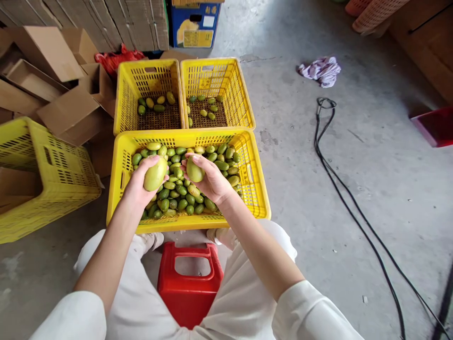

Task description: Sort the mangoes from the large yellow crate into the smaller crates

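Observation:
My left hand [139,182] is closed around a large yellow-green oval fruit [155,174], the kind of which I cannot make out for sure. In my right hand [210,179] is a slightly smaller, greener oval fruit [195,170], held with the thumb on top. Both hands are above a wide yellow plastic crate [186,138], where many similar fruits [182,190] lie in shades from dark green to yellow. Behind it, two yellow crates stand side by side: the left crate [122,99] and the right crate [240,104] each hold several fruits.
A red plastic stool [191,302] stands between my legs. At left are another yellow crate [67,193] and a heap of cardboard boxes [71,111]. A blue box [194,28] is at the back. On the concrete floor at right lie a cloth [322,72] and a black cable [339,182].

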Motion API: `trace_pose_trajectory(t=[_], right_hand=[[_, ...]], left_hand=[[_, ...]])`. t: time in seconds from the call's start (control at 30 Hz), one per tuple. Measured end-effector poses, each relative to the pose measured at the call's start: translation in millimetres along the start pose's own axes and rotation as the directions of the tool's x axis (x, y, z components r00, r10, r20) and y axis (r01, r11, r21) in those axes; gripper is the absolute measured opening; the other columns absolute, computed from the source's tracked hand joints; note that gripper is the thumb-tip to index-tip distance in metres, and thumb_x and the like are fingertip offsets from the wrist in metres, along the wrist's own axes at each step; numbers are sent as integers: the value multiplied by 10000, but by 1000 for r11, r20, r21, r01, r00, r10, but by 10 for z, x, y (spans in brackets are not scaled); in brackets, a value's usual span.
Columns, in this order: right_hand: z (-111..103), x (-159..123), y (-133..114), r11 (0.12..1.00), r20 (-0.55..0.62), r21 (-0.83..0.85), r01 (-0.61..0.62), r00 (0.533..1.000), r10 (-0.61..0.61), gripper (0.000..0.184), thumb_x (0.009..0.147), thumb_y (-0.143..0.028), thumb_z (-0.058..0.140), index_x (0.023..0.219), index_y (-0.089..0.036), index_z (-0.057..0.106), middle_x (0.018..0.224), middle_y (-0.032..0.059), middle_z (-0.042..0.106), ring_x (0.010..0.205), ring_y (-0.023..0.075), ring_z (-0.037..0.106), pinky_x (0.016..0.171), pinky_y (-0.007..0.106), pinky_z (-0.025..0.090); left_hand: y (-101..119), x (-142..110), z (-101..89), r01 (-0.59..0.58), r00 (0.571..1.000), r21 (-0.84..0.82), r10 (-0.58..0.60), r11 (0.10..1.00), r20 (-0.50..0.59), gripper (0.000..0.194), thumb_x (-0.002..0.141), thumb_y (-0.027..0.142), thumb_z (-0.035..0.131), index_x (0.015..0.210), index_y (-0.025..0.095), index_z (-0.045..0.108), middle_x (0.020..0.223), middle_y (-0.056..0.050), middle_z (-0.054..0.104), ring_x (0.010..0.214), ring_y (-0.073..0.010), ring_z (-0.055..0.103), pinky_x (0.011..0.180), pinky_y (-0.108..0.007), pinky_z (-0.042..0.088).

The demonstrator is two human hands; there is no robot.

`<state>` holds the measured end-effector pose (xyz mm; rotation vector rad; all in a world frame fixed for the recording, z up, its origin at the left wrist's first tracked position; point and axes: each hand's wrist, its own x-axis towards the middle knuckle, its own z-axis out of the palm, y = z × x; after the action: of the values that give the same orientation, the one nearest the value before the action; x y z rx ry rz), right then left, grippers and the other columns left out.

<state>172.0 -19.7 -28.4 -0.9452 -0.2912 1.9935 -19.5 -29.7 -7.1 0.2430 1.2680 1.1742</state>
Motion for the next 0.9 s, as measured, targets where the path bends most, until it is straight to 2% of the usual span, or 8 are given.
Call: trace_pose_trajectory(t=[0.07,0.17,0.23,0.37,0.43,0.5,0.7,0.9], right_hand=[[11,-2,-6,1000,18,-10,-18,1000,18,39,992,-264,738,997,-230,756,891,14,801,826,158,736,671,207,577],[12,-4,-13,997,51,25,-72,996,70,99,1004,-305,683,937,-235,704,866,22,774,754,157,669,605,211,532],[-1,0,-13,992,57,65,-103,993,100,129,981,-354,725,937,-247,666,865,23,757,733,169,654,585,227,526],[-23,14,-7,986,31,113,-119,993,117,161,931,-369,732,976,-264,619,841,14,728,723,199,662,555,249,509],[-27,20,-6,985,8,133,-112,994,112,133,899,-318,696,971,-267,596,831,5,714,711,196,655,543,250,496],[-33,27,-3,983,-14,150,-101,994,105,135,865,-274,672,960,-271,577,838,0,711,706,190,643,543,253,498],[-131,93,36,984,-79,148,-96,991,109,167,872,-273,701,990,-281,583,828,1,670,728,205,666,547,268,519],[-165,116,47,986,-58,141,-93,993,102,198,875,-272,738,997,-280,582,847,-5,701,718,195,695,544,250,523]], left_hand=[[-32,32,-44,-46,997,-3,46,999,68,299,751,264,989,905,226,735,927,-32,786,807,-177,755,627,-212,595],[-93,52,-67,-148,977,-35,151,988,152,334,752,203,1022,933,243,743,962,-17,787,822,-169,757,632,-220,606],[-108,44,-50,-181,974,-21,182,983,137,362,747,184,1036,956,246,747,963,-12,782,837,-178,778,635,-226,609],[-22,-19,38,-138,984,33,133,990,115,174,878,299,895,950,217,759,1040,-78,825,999,-267,828,704,-284,681],[42,-58,89,-109,988,20,106,994,112,67,888,252,770,947,225,751,1058,-81,833,1126,-313,833,766,-321,713],[80,-81,126,-89,993,7,88,996,80,135,828,171,717,941,241,736,1039,-68,829,1204,-334,829,822,-347,727],[-6,-30,104,-43,998,-22,42,999,-44,207,788,144,847,911,246,714,1012,-50,830,1187,-301,834,940,-350,724],[-67,9,66,-22,1000,-28,22,999,0,262,795,98,925,930,228,743,1102,-78,869,1210,-284,847,963,-320,713]])
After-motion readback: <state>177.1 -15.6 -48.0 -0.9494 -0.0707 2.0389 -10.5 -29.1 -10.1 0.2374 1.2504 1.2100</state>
